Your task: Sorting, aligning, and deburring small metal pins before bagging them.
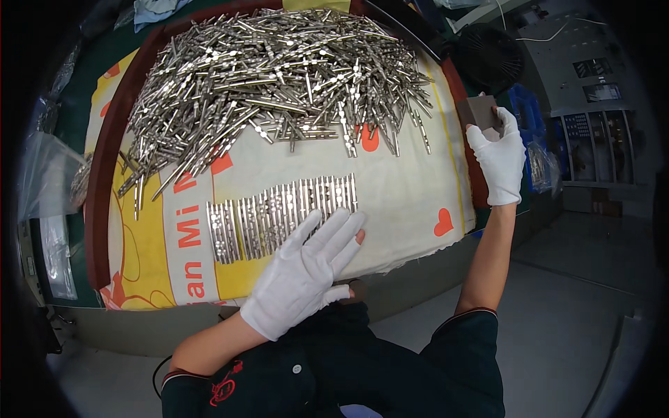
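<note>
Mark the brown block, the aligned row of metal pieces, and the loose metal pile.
brown block point(479, 112), head view, middle of its top face
row of metal pieces point(279, 214), head view, centre of the row
loose metal pile point(279, 73), head view, middle of the heap

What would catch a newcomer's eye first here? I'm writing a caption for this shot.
First the big heap of shiny metal pieces piled at the far side of the printed cloth. Next the neat row of metal pieces lined up nearer, with the white-gloved left hand flat at its edge. The right hand holds a small brown block at the right.
</note>
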The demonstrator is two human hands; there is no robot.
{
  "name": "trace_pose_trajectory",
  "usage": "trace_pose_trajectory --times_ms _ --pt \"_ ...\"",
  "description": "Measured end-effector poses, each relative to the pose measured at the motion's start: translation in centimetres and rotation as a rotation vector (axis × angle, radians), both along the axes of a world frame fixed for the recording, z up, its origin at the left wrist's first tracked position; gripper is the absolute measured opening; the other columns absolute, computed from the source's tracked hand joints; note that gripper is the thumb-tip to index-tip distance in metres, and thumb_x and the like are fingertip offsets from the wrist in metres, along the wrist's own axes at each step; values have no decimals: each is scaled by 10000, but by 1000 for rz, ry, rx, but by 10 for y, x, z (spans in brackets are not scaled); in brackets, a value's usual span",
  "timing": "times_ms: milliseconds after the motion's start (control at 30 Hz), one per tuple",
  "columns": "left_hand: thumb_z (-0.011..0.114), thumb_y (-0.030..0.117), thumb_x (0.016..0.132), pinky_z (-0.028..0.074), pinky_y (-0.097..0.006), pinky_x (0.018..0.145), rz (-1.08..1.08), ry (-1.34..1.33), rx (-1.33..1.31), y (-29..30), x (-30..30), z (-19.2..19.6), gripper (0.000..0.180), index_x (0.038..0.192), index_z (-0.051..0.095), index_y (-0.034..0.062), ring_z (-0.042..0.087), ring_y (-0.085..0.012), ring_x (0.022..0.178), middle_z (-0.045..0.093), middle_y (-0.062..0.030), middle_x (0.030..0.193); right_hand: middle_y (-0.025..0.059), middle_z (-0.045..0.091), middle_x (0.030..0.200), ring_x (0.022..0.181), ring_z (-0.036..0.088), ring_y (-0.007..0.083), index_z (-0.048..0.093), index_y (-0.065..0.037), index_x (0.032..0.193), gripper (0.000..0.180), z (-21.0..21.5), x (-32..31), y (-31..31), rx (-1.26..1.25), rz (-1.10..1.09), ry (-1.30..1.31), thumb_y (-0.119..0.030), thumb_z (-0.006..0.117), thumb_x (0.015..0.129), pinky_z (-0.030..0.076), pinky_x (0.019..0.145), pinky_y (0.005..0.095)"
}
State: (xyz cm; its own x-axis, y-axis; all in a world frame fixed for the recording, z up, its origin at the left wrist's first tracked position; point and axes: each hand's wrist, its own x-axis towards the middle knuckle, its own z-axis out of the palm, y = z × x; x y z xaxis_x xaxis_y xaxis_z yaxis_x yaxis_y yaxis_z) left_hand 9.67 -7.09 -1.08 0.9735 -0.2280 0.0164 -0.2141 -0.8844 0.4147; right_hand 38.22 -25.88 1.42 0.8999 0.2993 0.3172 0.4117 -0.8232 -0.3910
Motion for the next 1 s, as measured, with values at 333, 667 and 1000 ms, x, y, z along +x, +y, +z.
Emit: trace_pose_trajectory --times_ms 333,667,1000 --pt "690 493 733 262 -439 1137 38 -22 -123 -2 -3 -2 841 1346 450 -31 383 -307 1351 413 -166 1452 134 541 1210 1088 541 325 572 -100 1244 658 -10 -124 22 -45 412 -45 -178 789 628 435 916 413" --pt "649 520 771 254 -433 1152 16 -15 -68 0 0 -8 839 1354 439 -45 356 -306 1370 396 -178 1463 110 536 1181 1034 501 302 632 -145 1211 655 -22 -135 44 -39 551 6 -208 781 576 396 881 428" --pt "646 546 764 244 -422 1159 17 -12 -49 0 -1 -9 859 1352 440 -45 339 -299 1385 387 -171 1471 116 539 1148 984 507 293 646 -132 1196 652 -22 -130 44 -22 570 -39 -198 780 562 421 826 413"
